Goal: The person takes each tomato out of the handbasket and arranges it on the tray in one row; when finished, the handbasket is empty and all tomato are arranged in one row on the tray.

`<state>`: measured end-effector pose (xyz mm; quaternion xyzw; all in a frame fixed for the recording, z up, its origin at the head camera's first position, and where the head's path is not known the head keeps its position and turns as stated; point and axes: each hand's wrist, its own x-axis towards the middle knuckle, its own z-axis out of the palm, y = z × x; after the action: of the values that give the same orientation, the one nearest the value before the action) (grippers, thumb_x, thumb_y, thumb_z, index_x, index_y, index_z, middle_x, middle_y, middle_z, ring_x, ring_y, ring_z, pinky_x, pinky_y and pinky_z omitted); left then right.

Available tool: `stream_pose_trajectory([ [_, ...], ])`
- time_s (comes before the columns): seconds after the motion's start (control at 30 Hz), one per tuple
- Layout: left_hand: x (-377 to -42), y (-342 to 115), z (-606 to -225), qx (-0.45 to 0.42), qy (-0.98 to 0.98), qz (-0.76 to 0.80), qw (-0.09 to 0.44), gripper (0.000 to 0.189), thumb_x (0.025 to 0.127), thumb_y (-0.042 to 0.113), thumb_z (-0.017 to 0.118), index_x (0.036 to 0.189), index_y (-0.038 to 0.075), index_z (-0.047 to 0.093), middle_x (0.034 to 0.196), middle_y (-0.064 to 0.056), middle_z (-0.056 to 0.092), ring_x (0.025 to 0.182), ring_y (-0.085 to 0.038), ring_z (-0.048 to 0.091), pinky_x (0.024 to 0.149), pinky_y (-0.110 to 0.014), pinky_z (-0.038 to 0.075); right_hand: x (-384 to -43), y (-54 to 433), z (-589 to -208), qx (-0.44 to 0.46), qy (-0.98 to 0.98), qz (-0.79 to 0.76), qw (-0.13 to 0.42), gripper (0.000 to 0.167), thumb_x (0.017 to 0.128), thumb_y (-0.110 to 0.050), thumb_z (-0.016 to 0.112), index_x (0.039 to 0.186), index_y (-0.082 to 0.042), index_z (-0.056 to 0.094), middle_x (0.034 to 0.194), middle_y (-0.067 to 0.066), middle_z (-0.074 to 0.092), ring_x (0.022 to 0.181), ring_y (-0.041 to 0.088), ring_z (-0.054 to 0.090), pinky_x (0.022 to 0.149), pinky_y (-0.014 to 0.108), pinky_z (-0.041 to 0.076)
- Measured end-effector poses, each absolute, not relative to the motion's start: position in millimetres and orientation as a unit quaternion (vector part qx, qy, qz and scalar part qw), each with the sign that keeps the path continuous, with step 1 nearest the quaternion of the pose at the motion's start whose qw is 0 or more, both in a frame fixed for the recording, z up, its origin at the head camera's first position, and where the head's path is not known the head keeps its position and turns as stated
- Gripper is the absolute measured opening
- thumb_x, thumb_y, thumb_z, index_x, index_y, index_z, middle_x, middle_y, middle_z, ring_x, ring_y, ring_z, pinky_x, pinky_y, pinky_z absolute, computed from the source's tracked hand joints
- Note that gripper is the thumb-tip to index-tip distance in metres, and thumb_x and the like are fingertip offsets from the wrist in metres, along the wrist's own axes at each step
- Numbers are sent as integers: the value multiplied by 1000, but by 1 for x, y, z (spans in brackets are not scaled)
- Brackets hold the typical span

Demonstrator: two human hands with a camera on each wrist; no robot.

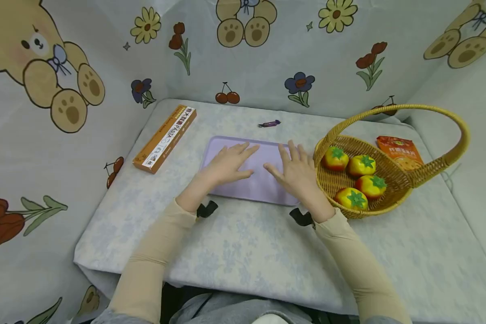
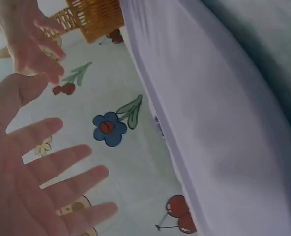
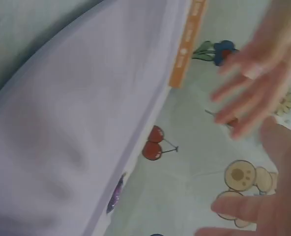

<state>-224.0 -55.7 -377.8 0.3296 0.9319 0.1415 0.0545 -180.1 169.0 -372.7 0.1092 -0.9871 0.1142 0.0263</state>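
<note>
In the middle of the head view lies a lilac tray (image 1: pixel 251 191), bare between two hands. The left grip (image 1: pixel 228 164) is wide open, fingers spread, over its left part; the right grip (image 1: pixel 297 173) is likewise open over its right part. Neither has hold of anything.

The nearest obstruction is at right: a wicker basket (image 1: pixel 382 164), its rim just beside the right grip, its tall handle arching up toward the upper right. In it sit four yellow-red fruits (image 1: pixel 361 165) with green tops. Beyond the basket, a red-orange packet (image 1: pixel 401 150) is partly hidden by it. A purple-wrapped candy (image 1: pixel 269 123) lies beyond the tray's far edge, upper centre. An orange pasta box (image 1: pixel 165 139) lies slantwise upper left on the table (image 1: pixel 247 252), apart from the tray.
</note>
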Motion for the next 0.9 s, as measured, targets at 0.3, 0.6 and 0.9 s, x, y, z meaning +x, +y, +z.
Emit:
stream_pose_trajectory([
  [0.3, -252, -135, -408, 281, 918, 265, 83, 65, 89, 18, 63, 144, -1, 33, 147, -22, 31, 136, -35, 24, 113, -45, 19, -160, 240, -327, 115, -934, 335, -43, 47, 92, -44, 56, 117, -4, 59, 104, 14, 65, 91, 27, 62, 77, 40, 53],
  [0.6, -251, -164, -440, 210, 902, 351, 140, 75, 87, 29, 68, 147, 5, 30, 149, -19, 28, 137, -33, 24, 113, -44, 20, -180, 325, -310, 38, -916, 365, -161, 55, 94, -44, 52, 124, 2, 52, 110, 16, 62, 88, 18, 61, 74, 26, 52],
  [0.9, -251, -175, -447, 225, 882, 396, 122, 66, 88, 15, 67, 144, 0, 36, 151, -16, 27, 137, -31, 26, 113, -38, 21, -219, 349, -320, 36, -933, 314, -172, 70, 90, -49, 56, 139, -1, 39, 136, 22, 40, 120, 40, 38, 95, 56, 37],
])
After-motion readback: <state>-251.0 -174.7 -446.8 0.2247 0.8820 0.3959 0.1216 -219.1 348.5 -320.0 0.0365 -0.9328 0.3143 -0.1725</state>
